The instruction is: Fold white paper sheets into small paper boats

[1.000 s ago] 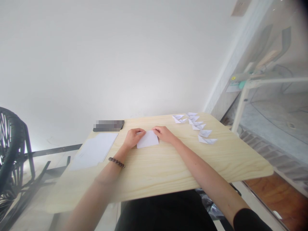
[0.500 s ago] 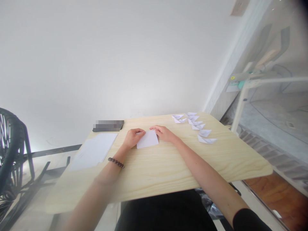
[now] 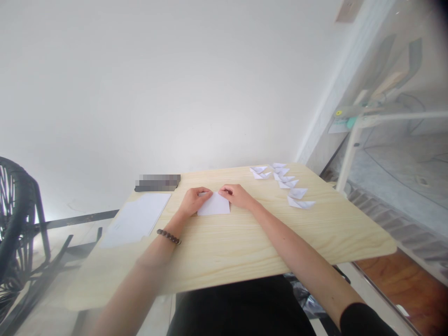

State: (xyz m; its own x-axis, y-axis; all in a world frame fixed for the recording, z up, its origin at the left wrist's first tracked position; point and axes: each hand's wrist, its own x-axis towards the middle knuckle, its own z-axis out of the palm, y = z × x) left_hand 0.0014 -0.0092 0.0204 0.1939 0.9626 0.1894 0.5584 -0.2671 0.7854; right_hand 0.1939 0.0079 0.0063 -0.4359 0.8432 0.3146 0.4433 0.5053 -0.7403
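A folded sheet of white paper (image 3: 214,206) lies on the wooden table between my two hands. My left hand (image 3: 196,199) grips its upper left edge, thumb on top and fingers bent behind. At the upper right edge, my right hand (image 3: 235,194) pinches the paper between thumb and curled fingers. Both hands rest close to the tabletop, and the fingertips nearly meet along the far edge. Several white folded paper boats (image 3: 287,181) stand in rows to the right of my right hand.
A stack of white paper sheets (image 3: 140,217) lies on the table's left side, with a dark, blurred-out object (image 3: 157,183) behind it. The wooden table (image 3: 224,254) backs onto a white wall. A dark woven chair (image 3: 17,210) stands at the left; a white metal frame (image 3: 350,156) stands at the right.
My right hand has drawn its fingers in to a pinch on the paper's upper right edge. The paper has turned slightly, its near edge now more level. My left hand has barely moved.
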